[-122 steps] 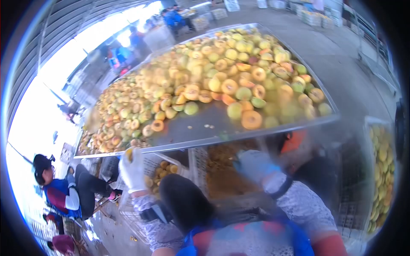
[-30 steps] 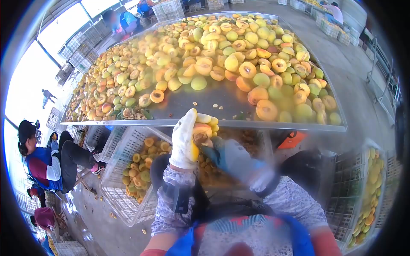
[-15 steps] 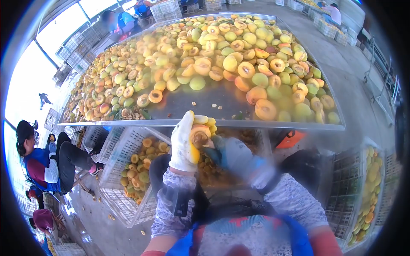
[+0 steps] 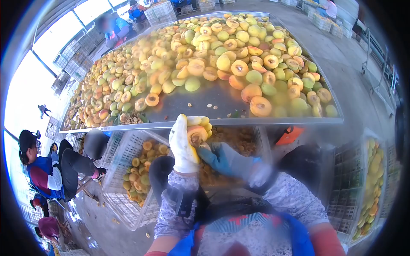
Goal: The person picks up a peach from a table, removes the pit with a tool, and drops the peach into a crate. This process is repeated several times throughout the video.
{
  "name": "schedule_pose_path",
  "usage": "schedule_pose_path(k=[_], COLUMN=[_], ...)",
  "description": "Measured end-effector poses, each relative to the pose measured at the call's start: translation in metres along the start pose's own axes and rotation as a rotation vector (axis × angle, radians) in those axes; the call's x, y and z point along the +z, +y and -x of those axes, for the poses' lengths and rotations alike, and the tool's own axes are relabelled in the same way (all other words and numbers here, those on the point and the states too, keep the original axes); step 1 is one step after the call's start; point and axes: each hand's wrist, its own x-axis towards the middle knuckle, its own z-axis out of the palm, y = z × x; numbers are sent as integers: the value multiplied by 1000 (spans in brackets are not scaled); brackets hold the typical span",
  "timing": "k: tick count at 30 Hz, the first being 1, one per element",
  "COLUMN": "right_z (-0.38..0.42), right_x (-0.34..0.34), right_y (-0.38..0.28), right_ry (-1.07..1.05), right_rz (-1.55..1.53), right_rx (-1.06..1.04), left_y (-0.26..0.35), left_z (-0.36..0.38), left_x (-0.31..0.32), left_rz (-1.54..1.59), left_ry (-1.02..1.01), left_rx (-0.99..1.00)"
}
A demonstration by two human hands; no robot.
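My left hand [image 4: 183, 143], in a white glove with yellow fingertips, is wrapped round a peach half [image 4: 197, 135] just below the near edge of the metal table [image 4: 171, 124]. The brown pit area of the fruit faces up and toward my right. Against the fruit's lower right side is my right hand [image 4: 222, 160], in a blue-grey glove, its fingers closed and partly blurred; what it holds is too small to make out. Many halved peaches [image 4: 196, 67] are heaped on the table beyond both hands.
White crates of fruit stand below the table at left [image 4: 115, 181] and at far right [image 4: 356, 200]. A seated person [image 4: 45, 170] works at the left. An orange object [image 4: 290, 135] lies under the table edge. Small pieces dot the tabletop.
My right hand has shifted slightly left and down against the fruit and looks less blurred. My left hand still grips the peach half. The view has tilted slightly.
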Motion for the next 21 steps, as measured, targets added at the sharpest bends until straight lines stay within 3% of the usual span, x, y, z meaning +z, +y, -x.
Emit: schedule_pose_path(k=[4, 5, 8, 11, 15, 17, 21], right_z=[6, 7, 5, 9, 12, 14, 16], right_x=[-3, -5, 5, -2, -10, -10, -19], right_y=[3, 5, 21, 1, 6, 7, -10], right_ry=[-12, -27, 1, -173, -347, -378, -281], right_rz=[124, 180, -67, -259, -469, -512, -86], right_rx=[54, 77, -6, 362, 318, 309, 271], left_y=[15, 14, 5, -1, -9, -10, -6], left_z=[-8, -9, -7, -4, -13, -14, -8], left_x=[-8, -7, -11, -9, -13, -16, -10], left_rz=[-457, -440, -319, -15, 352, 264, 93], left_ry=[-233, -244, -248, -187, -310, -365, -392], left_rx=[-148, -114, -67, -145, -330, -295, -230])
